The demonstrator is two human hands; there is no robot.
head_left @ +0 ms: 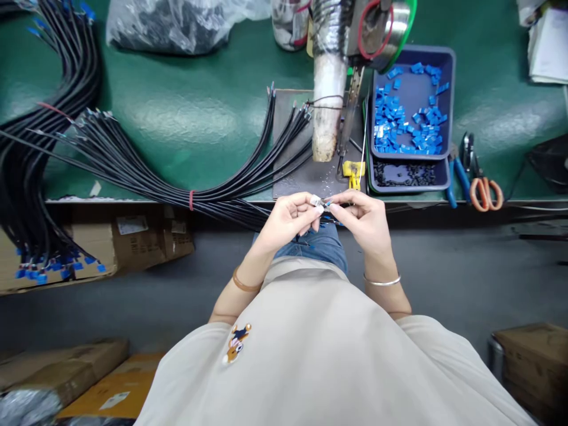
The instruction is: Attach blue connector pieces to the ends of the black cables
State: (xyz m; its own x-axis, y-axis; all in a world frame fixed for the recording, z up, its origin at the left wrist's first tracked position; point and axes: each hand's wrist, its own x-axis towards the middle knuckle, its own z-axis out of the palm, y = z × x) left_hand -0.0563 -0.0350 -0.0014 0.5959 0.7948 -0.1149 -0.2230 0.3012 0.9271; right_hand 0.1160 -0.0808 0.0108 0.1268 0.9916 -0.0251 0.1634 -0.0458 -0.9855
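My left hand (293, 218) and my right hand (364, 218) meet at the table's front edge, fingertips almost touching. The left fingers pinch the end of a black cable. Between my right thumb and forefinger is a small blue connector (328, 205), largely hidden by the fingertips. Whether connector and cable end are joined, I cannot tell. A bundle of black cables (231, 195), bound by a red tie (191, 200), runs from the left towards my hands. More blue-tipped cable ends hang over my lap.
A wrapped duct nozzle (327, 112) hangs above the dark mat (284, 148), near a yellow clip-like piece (354, 171). At right stand a tray (450, 106) of blue connectors, a smaller tray (412, 188) of black parts, blue-handled pliers (459, 174) and orange-handled scissors (486, 194).
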